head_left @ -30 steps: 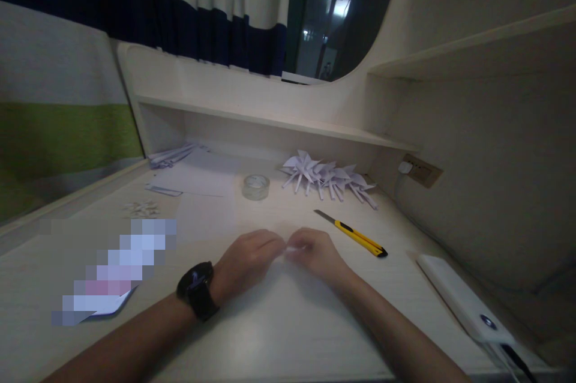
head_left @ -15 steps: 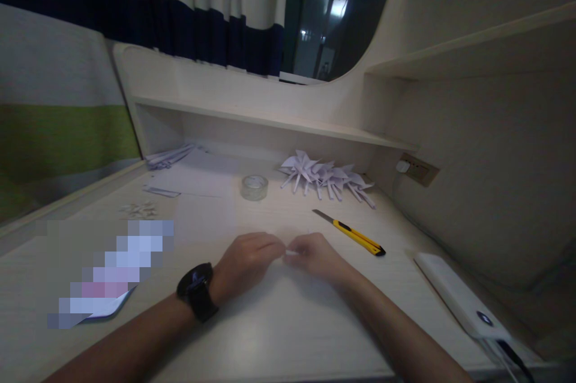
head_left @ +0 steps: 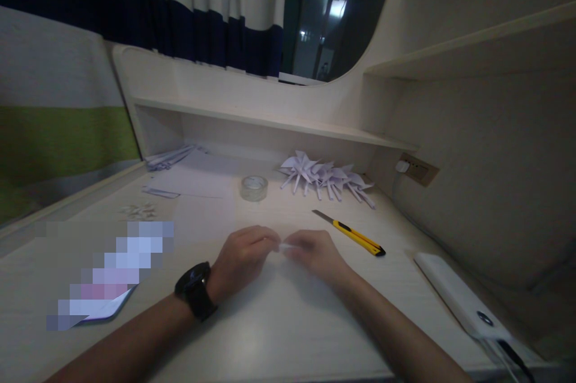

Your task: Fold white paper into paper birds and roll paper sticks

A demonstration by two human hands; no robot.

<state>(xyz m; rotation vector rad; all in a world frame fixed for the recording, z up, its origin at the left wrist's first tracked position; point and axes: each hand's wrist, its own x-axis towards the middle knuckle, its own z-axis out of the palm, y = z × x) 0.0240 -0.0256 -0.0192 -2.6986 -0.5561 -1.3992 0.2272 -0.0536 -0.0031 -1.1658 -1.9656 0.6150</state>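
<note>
Both hands, left (head_left: 245,254) and right (head_left: 315,253), pinch a tiny paper scrap (head_left: 285,247) between fingertips near the desk (head_left: 279,335) front edge; I'd keep it low, crease slowly, wrists resting; knife (head_left: 353,233) sits near the right edge.

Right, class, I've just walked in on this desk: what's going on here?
A person sits at a pale desk and pinches a small white piece of paper between the fingertips of both hands, left hand with a black wristwatch, right hand. Behind them lie a row of folded paper pinwheels, a roll of clear tape and a yellow utility knife with its blade out. A white power bank lies at the right.
</note>
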